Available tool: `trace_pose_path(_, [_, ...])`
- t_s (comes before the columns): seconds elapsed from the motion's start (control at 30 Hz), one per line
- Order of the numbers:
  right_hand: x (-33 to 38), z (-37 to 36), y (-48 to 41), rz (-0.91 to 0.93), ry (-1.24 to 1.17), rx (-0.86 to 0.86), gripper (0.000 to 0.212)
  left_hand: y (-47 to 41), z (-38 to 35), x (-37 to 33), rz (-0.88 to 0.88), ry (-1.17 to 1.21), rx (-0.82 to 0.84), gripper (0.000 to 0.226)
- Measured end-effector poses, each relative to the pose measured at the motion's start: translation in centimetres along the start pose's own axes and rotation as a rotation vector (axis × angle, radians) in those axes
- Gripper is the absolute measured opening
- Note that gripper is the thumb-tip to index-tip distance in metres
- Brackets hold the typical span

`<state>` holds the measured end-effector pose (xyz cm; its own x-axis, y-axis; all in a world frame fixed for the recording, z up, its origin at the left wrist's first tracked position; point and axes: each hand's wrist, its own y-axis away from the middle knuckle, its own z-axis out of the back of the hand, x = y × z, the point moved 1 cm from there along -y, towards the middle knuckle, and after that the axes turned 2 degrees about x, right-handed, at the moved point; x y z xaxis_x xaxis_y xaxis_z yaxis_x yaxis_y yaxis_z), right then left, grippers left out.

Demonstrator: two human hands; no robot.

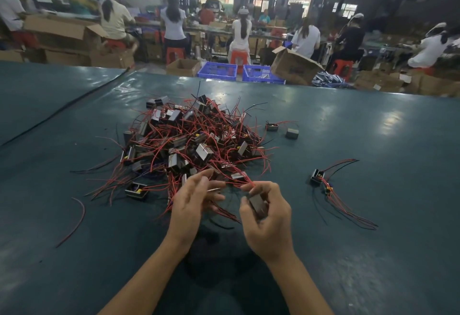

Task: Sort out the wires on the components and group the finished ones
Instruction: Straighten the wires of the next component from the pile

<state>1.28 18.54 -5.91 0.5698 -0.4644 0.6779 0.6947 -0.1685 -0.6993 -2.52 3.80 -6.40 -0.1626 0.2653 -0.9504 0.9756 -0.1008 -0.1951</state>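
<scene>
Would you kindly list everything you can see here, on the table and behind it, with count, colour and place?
Pile of components: one heap, too many to count, grey blocks with red and black wires, table centre.
Stray components: two, grey, right of the pile's far side.
Set-aside group: count unclear, dark with red and black wires, right of the hands.
Loose wire: one, red, table left.
Table: one, dark green.
Crates: two, blue, beyond the far edge.
Cardboard boxes: several, brown, floor behind.
Stools: several, red, under seated people.
Left hand: pinches red wires.
Right hand: grips held component, grey.
</scene>
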Motion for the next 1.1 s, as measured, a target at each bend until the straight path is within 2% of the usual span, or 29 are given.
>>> trace_pose_path(0.07, [0.1, 0.1, 0.1, -0.029, -0.047, -0.016, 0.022, 0.2, 0.3, -0.1, -0.171, -0.254, -0.039, 0.027])
trace_pose_path(0.17, [0.4, 0.3, 0.0, -0.015, -0.060, -0.054, 0.015, 0.2, 0.2, 0.2, -0.305, -0.534, 0.045, 0.054])
trace_pose_path(0.23, [0.5, 0.3, -0.1, 0.013, -0.034, -0.065, 0.015, 0.2, -0.1, 0.4, -0.299, -0.607, 0.178, 0.059])
trace_pose_path(0.33, [0.7, 0.3, -0.2, 0.058, 0.033, -0.050, 0.020, 0.6, -0.5, 0.6, -0.231, -0.646, 0.294, 0.032])
trace_pose_path(0.43, [0.6, 0.5, -0.5, 0.067, 0.073, -0.064, 0.020, 1.0, -1.0, 0.2, -0.351, -0.750, 0.259, 0.012])
trace_pose_path(0.5, [0.6, 0.9, -0.7, 0.055, 0.068, -0.099, 0.018, 1.0, -1.1, -0.2, -0.418, -0.683, 0.199, 0.013])
trace_pose_path(0.6, [0.3, 1.8, -1.1, -0.010, 0.024, -0.178, 0.024, 0.5, -0.4, -0.8, -0.316, -0.418, 0.045, 0.021])
trace_pose_path(0.7, [0.0, 2.2, -1.3, -0.075, 0.051, -0.219, 0.022, -0.1, 0.4, -1.1, -0.234, -0.297, -0.043, 0.020])
trace_pose_path(0.9, [-0.6, 2.3, -1.3, -0.036, 0.232, -0.158, 0.019, 0.3, -0.3, -1.1, -0.204, -0.269, 0.012, 0.020])
trace_pose_path(1.03, [-0.6, 2.2, -1.1, -0.071, 0.234, -0.082, 0.010, 0.7, -0.8, -1.2, -0.196, -0.243, 0.067, 0.019])
trace_pose_path(1.1, [-0.5, 1.9, -0.9, -0.165, 0.177, -0.015, 0.007, 0.8, -1.1, -1.3, -0.199, -0.236, 0.084, 0.019])
